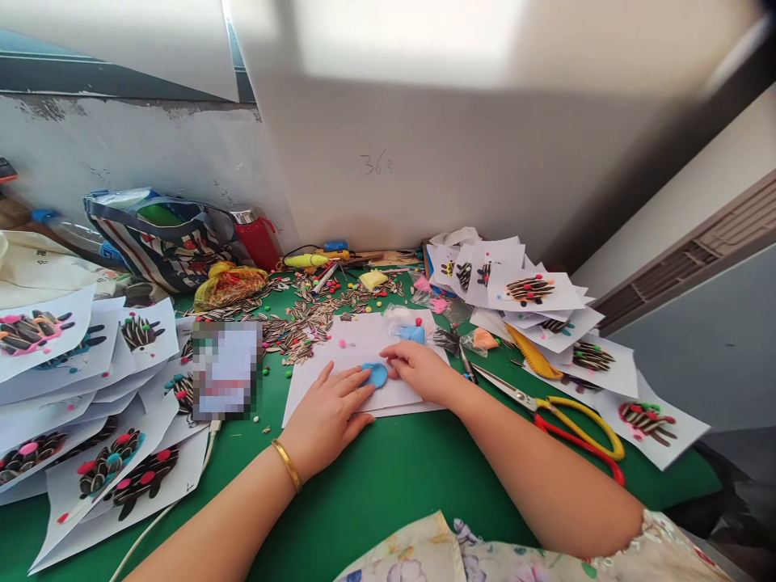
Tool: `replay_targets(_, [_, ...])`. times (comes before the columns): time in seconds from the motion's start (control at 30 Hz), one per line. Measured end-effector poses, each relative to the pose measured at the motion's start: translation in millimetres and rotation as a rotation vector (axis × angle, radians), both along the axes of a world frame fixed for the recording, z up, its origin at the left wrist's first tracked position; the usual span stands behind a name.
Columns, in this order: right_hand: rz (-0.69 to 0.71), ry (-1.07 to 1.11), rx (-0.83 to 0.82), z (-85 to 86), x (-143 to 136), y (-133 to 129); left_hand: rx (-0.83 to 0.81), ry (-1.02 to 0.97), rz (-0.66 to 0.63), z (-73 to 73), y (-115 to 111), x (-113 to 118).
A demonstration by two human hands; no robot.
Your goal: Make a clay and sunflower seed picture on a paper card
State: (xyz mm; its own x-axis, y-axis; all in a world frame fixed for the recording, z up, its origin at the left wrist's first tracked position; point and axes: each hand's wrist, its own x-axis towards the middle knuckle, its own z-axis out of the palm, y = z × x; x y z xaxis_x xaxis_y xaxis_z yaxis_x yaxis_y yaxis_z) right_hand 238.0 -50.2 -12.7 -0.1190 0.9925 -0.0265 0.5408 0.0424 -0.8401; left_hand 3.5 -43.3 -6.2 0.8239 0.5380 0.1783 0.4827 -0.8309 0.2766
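Observation:
A flattened piece of blue modelling clay (376,374) lies on a sheet of white paper (315,380) in front of me. My left hand (331,412) rests flat on the paper, its fingers stretched out and the tips touching the clay's left side. At the clay's right edge is my right hand (418,370), with curled fingers; whether they pinch any of the clay is hidden. Just beyond it, more blue clay (414,333) sits in clear wrapping. A small pink ball (343,344) is on the paper too.
Loose sunflower seeds (303,315) spread across the green table (376,477). Stacks of seed-decorated cards stand left (115,388) and right (533,291). Scissors (546,412) lie beside my right forearm. A phone (227,368) with a cable, a red bottle (256,241) and a striped bag (163,242) are leftward.

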Motion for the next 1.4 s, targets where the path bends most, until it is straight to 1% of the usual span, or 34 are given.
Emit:
replay_targets(0.07, [0.026, -0.042, 0.024, 1.5, 3, 0, 0.0, -0.006, 0.01, 0.3, -1, 0])
replay_targets(0.2, [0.177, -0.183, 0.102, 8.8, 10, -3, 0.006, -0.005, 0.026, 0.9, -2, 0])
replay_targets(0.27, [0.246, -0.221, 0.091, 13.6, 13, -6, 0.01, 0.004, 0.035, 1.2, -2, 1])
replay_targets(0.37, [0.293, -0.26, 0.075, 18.3, 13, -10, 0.009, 0.017, 0.045, 2.3, -3, 1])
replay_targets(0.53, [0.317, -0.327, 0.103, 17.2, 7, -15, 0.005, -0.002, 0.053, 5.0, -2, 2])
replay_targets(0.67, [0.322, -0.345, 0.13, 15.2, 4, -17, 0.037, -0.046, 0.07, 3.5, 0, 5])
replay_targets(0.83, [0.344, -0.328, 0.11, 13.1, 7, -14, 0.051, 0.055, -0.007, -1.8, 1, 12])
replay_targets(0.97, [0.348, -0.306, 0.098, 10.0, 11, -9, 0.042, 0.102, 0.029, -2.9, -1, 15])
replay_targets(1.1, [0.343, -0.294, 0.108, 6.4, 13, -9, 0.016, 0.095, 0.058, -3.4, -2, 15])
replay_targets(1.23, [0.313, -0.279, 0.137, 6.0, 10, -16, -0.057, 0.028, 0.089, -3.9, 2, 13])
replay_targets(1.4, [0.268, -0.316, 0.175, 12.5, 3, -27, -0.137, -0.066, 0.156, -5.1, 5, 13])
